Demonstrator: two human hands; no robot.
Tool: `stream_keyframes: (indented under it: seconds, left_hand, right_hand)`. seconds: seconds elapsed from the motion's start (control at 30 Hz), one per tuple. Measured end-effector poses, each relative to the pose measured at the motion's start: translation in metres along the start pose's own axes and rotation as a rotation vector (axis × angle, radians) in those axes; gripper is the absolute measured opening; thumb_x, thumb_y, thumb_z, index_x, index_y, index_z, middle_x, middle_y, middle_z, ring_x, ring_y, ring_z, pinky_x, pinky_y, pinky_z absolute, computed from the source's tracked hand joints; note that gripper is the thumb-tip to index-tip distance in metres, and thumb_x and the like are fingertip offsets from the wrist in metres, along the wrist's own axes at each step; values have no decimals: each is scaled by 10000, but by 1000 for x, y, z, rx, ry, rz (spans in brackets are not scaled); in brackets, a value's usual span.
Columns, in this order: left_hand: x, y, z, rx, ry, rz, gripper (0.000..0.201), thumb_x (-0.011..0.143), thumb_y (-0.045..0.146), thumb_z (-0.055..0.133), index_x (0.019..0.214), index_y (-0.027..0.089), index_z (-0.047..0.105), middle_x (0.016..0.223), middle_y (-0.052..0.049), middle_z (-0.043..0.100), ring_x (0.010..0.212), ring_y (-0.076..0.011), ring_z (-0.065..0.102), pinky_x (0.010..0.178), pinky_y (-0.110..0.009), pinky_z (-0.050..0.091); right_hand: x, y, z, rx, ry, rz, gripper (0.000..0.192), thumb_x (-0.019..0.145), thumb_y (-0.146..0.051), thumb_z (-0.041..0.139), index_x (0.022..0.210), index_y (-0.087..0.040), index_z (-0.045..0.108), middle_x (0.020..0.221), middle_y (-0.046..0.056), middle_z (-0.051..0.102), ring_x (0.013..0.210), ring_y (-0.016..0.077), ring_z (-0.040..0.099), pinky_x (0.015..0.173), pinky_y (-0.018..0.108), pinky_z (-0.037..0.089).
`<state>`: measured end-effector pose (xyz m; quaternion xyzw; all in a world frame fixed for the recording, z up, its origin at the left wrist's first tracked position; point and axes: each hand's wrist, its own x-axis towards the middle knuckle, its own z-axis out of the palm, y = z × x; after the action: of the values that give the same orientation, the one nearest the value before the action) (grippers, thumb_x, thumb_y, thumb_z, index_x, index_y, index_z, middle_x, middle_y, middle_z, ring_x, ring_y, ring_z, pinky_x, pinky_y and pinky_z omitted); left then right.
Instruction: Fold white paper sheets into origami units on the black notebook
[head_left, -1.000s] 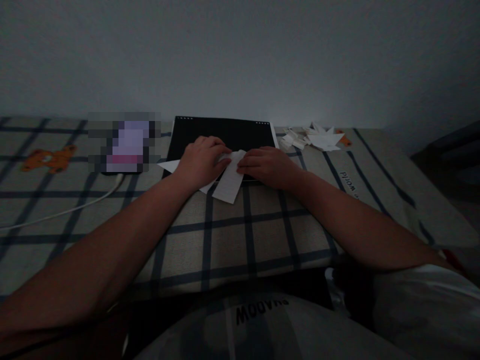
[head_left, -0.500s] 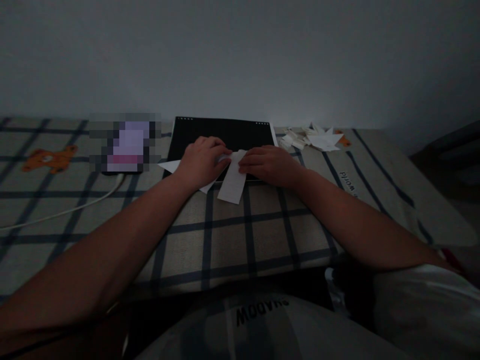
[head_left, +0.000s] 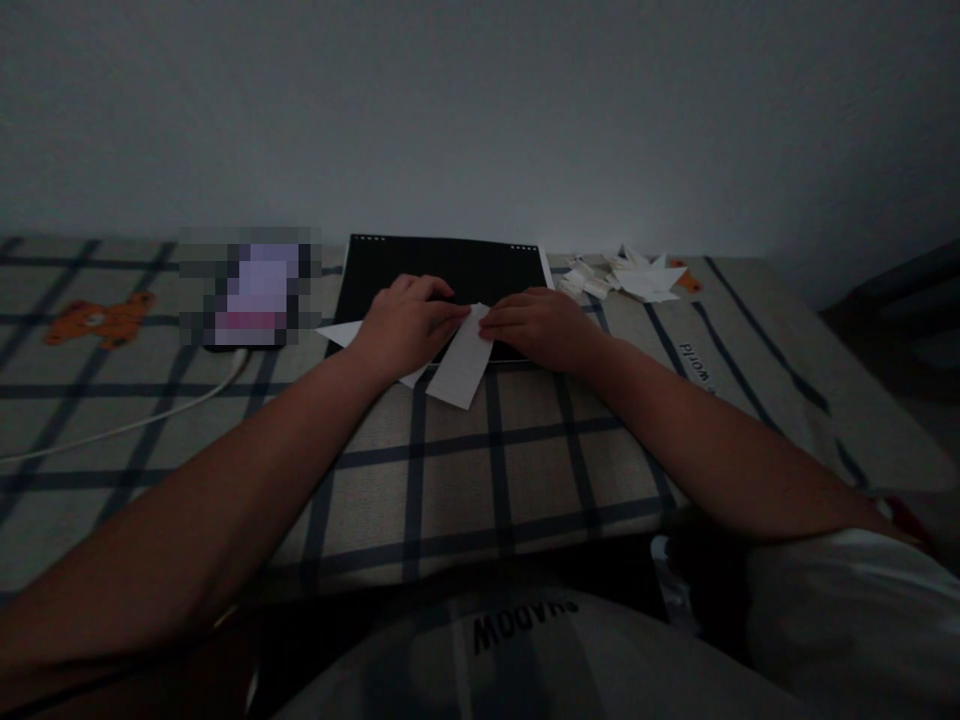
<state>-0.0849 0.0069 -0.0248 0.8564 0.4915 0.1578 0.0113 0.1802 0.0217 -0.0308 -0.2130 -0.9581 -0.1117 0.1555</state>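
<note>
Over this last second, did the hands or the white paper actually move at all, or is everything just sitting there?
Only slightly. The folded white paper strip swung a little between the fingers, its lower end now angled a touch more leftward. The left hand and right hand kept their grip on its upper end. The black pad, paper scraps and white cable stayed put.

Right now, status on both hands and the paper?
Left hand and right hand press paper. Paper on black pad. Scraps off right.
</note>
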Motion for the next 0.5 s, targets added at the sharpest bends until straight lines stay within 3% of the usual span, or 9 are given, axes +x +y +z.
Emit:
stream_keyframes:
  seconds: [0.5]
  left_hand:
    - [-1,6,-3,18,-20,-39,369,1125,441,556,1326,338,847,1469,-108,709,1305,-384,584,985,-543,503]
  right_hand:
    - [-4,4,-3,34,-16,4,349,1086,-96,574,1234,-215,867,1264,75,870,1166,242,787,892,374,558]
